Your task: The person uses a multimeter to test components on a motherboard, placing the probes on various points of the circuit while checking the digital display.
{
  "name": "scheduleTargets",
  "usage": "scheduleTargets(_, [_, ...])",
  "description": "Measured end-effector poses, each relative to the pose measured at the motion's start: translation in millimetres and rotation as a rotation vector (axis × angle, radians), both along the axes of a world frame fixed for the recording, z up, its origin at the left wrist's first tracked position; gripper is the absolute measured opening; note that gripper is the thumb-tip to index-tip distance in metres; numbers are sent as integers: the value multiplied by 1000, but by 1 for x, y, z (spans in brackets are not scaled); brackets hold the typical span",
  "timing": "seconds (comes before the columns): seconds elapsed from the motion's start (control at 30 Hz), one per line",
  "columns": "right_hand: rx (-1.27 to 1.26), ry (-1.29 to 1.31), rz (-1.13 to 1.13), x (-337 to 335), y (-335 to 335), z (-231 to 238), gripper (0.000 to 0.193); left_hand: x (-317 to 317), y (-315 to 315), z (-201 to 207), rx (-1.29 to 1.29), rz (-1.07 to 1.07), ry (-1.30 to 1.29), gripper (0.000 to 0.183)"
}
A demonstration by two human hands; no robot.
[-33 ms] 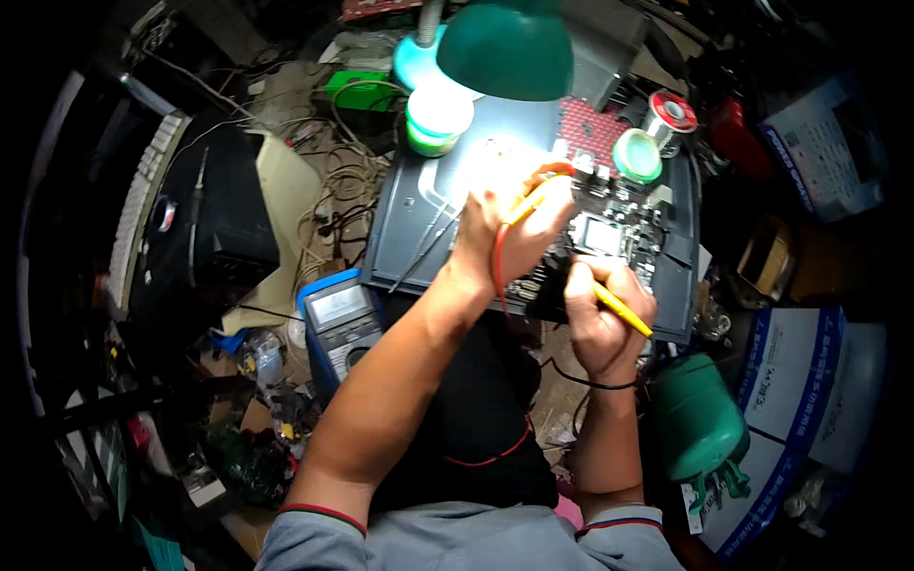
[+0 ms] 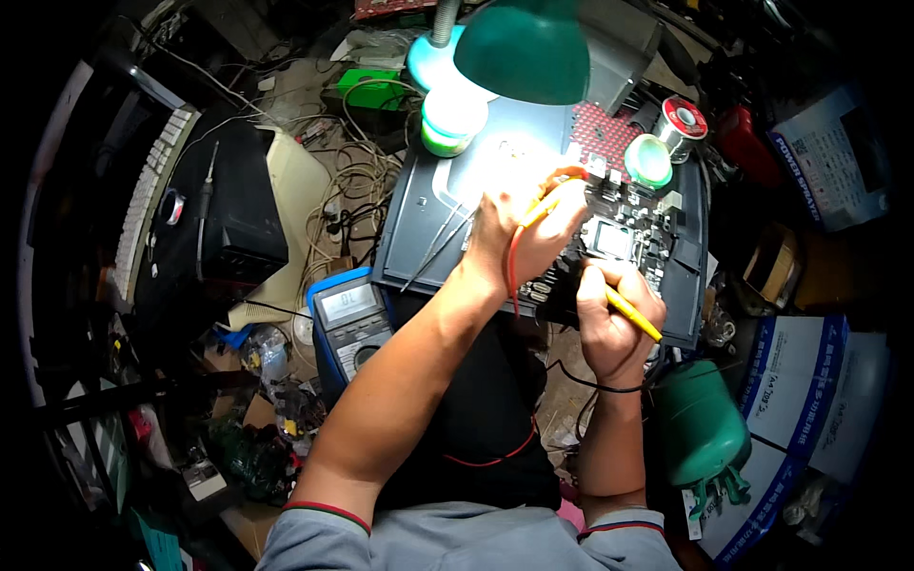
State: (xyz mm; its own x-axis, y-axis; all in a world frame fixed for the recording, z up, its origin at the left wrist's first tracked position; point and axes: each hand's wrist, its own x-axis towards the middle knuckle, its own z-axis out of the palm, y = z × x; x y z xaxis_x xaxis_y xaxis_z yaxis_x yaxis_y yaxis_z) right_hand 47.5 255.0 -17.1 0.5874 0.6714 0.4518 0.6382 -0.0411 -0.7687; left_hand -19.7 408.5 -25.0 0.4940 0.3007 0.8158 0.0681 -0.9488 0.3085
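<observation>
A dark circuit board with a pale square socket lies under bright lamplight. My left hand is closed around a yellow test probe at the board's left side, and a red lead trails from it. In my right hand, at the board's near edge, a second yellow test probe is held like a pen. A black lead crosses below my right wrist. Both probe tips are hard to see in glare and behind fingers. The blue-edged multimeter sits left of my left forearm, its display lit.
A green lamp shade overhangs the grey work tray. Tweezers, a white-lidded jar, a small green tub and a solder spool surround the board. Tangled cables lie left; a green canister stands right.
The whole scene sits slightly farther right and lower in the picture. Both hands keep their grips and places at the board.
</observation>
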Motion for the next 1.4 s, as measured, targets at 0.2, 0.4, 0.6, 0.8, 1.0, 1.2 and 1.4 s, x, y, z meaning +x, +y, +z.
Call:
scheduleTargets(0.2, [14, 13, 20, 0, 1, -4, 7, -8, -1, -1, -62, 18, 111, 7])
scheduleTargets(0.4, [-10, 8, 11, -3, 1, -2, 7, -9, 2, -2, -6, 25, 109, 11])
scheduleTargets(0.6, [27, -144, 27, -1, 3, 0, 3, -10, 0, -5, -48, -4, 110, 7])
scheduleTargets(0.8, [72, -41, 64, 0, 3, 0, 5, -10, -6, 4, -293, -36, 104, 12])
scheduleTargets(1.0, [113, -36, 88, 1, 2, -1, 8, -8, -14, 13, -607, -41, 45, 20])
scheduleTargets(1.2, [112, 18, 101, 1, 2, -3, 8, -8, -14, 14, -685, -51, 29, 21])
scheduleTargets(1.4, [100, 35, 112, 1, 2, -2, 9, -8, -14, 12, -694, -47, 33, 22])
